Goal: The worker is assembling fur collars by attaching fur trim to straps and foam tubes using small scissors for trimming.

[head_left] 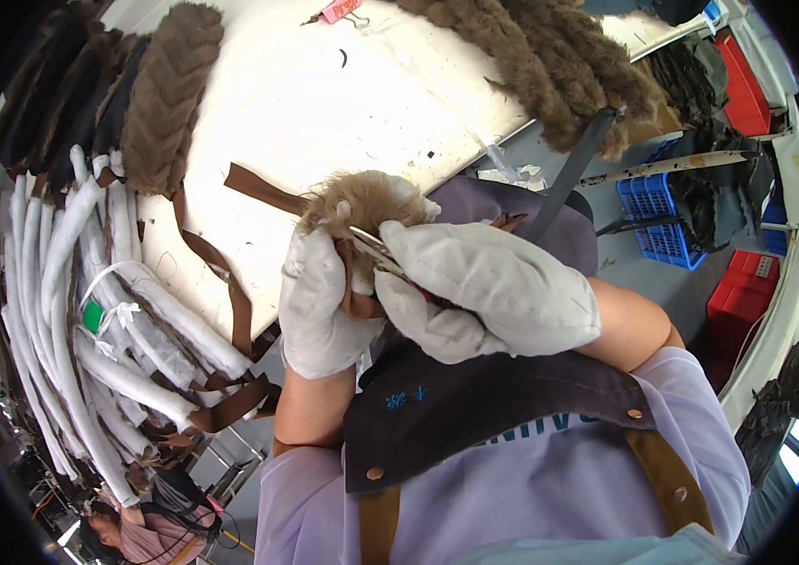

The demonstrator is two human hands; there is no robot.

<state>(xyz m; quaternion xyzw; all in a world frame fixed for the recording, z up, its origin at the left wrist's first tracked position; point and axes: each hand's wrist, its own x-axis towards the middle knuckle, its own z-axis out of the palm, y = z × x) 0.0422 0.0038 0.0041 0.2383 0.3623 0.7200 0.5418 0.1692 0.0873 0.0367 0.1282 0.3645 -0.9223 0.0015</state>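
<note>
Both my hands wear white cloth gloves and meet at the table's near edge. My left hand [315,306] is closed around a tan-brown fur piece [367,196] with white padding showing at its end. A flat brown ribbon [263,185] runs out from it to the left, and another brown strip hangs by the left palm. In my right hand [489,287] is a slim metal tool [371,243], its tip against the fur. The glove covers its handle, so I cannot tell its exact kind.
On the white table [324,104] lie brown fur strips [531,56] and a braided fur piece [174,94]. White padded tubes [61,311] are bundled at the left. A blue basket [649,217] and a red bin [743,297] stand at the right. Another person [150,537] is at lower left.
</note>
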